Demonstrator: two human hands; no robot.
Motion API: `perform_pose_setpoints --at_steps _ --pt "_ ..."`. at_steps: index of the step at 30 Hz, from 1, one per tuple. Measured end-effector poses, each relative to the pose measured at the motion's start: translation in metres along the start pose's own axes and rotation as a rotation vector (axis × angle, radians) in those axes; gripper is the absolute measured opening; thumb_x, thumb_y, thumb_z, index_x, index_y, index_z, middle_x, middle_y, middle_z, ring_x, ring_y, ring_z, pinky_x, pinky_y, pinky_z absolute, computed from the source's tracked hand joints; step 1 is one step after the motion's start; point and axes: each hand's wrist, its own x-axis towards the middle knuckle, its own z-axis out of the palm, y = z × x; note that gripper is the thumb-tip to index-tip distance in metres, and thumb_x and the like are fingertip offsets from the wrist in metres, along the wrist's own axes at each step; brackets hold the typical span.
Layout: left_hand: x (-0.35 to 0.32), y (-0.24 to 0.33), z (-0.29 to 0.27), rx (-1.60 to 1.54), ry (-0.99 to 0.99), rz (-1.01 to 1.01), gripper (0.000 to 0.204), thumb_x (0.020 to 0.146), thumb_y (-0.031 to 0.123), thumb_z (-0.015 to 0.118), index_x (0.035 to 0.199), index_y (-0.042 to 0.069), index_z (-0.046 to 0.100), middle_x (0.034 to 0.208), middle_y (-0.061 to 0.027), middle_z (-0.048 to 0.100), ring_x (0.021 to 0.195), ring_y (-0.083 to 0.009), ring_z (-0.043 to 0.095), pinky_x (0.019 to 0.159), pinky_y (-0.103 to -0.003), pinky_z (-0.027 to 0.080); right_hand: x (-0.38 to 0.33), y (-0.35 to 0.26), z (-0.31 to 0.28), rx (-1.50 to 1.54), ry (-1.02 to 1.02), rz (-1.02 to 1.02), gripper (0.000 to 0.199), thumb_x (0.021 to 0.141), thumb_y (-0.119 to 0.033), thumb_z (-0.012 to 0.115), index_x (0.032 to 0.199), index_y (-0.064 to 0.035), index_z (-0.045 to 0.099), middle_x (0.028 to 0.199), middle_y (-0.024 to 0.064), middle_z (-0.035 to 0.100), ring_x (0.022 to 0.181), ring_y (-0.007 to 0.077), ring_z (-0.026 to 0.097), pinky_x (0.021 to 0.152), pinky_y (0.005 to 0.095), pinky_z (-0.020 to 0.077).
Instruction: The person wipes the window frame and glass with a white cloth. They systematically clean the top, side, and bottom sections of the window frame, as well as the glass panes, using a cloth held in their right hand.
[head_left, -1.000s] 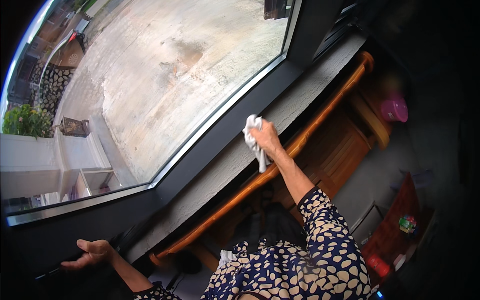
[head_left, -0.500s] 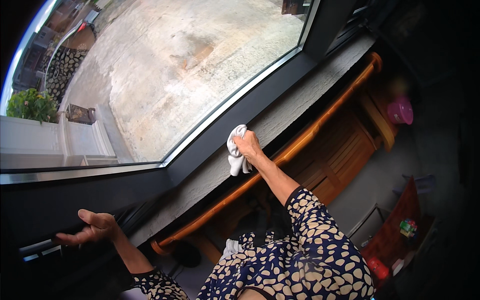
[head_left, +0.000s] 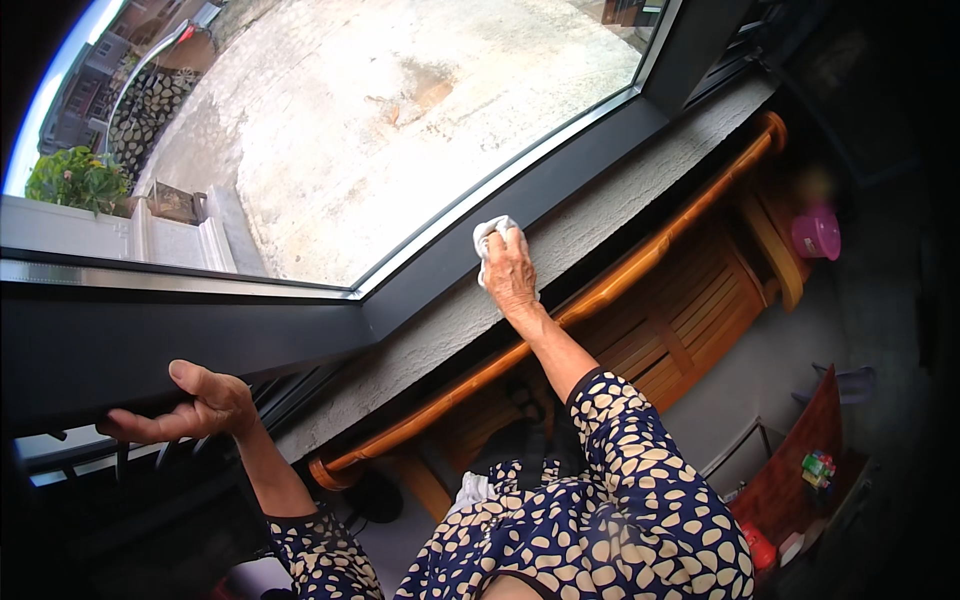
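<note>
My right hand [head_left: 512, 272] is closed on a bunched white cloth [head_left: 492, 232], pressed to the dark window frame [head_left: 545, 195] just above the rough grey sill [head_left: 600, 215]. Parts of the cloth are hidden under my fingers. At the lower left, my left hand [head_left: 205, 405] is raised beside the dark lower frame [head_left: 180, 335], thumb apart and fingers stretched to the left. It appears to hold nothing; whether its fingers touch the frame I cannot tell.
Below the sill runs the curved top rail [head_left: 600, 290] of a wooden bench [head_left: 690, 300]. A pink bucket [head_left: 818, 233] stands past its far end. At right is a reddish-brown table [head_left: 800, 460] with small items. Beyond the glass lie concrete ground [head_left: 330, 130] and a green plant [head_left: 80, 180].
My right hand has gone up from the sill edge onto the window frame with the cloth. My left hand has risen slightly, fingers still stretched. The whole view has shifted a little.
</note>
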Motion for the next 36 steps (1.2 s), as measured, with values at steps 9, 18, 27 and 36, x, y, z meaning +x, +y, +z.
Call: perform_pose_setpoints --at_steps 9,18,27,36 --pt "-0.003 -0.005 -0.001 -0.022 -0.014 0.004 0.076 0.078 0.002 0.048 0.145 0.001 0.012 0.144 -0.0244 0.008 0.130 -0.0403 0.029 0.101 -0.045 0.046 0.026 0.010 -0.033 0.174 -0.113 0.229 0.035 0.076 -0.004 0.062 0.110 -0.0066 0.054 0.115 0.0166 0.045 0.096 0.0386 0.057 0.080 0.0441 0.0519" --pt "-0.003 -0.001 0.000 -0.030 0.045 0.004 0.072 0.079 0.009 0.053 0.142 0.001 0.020 0.141 -0.0239 0.015 0.129 -0.0357 0.025 0.108 -0.046 0.034 -0.017 -0.046 0.021 -0.142 -0.196 -0.094 0.061 0.068 0.002 0.069 0.125 -0.0035 0.047 0.123 0.0209 0.041 0.101 0.0388 0.053 0.070 0.0374 0.0605" --pt "0.000 -0.004 -0.001 -0.029 0.002 0.007 0.076 0.077 0.007 0.047 0.145 0.001 0.013 0.144 -0.0254 0.007 0.133 -0.0408 0.020 0.109 -0.050 0.034 -0.048 -0.073 0.034 -0.044 -0.380 -0.339 0.049 0.067 0.002 0.066 0.114 -0.0082 0.057 0.120 0.0133 0.050 0.095 0.0335 0.056 0.078 0.0366 0.0569" --pt "0.002 0.004 0.000 0.012 0.016 0.022 0.074 0.075 0.004 0.044 0.144 0.001 0.015 0.143 -0.0264 0.011 0.134 -0.0412 0.021 0.109 -0.050 0.034 0.024 -0.011 0.009 -0.223 -0.091 -0.018 0.041 0.080 -0.009 0.061 0.121 -0.0102 0.054 0.120 0.0139 0.045 0.103 0.0370 0.049 0.070 0.0424 0.0579"
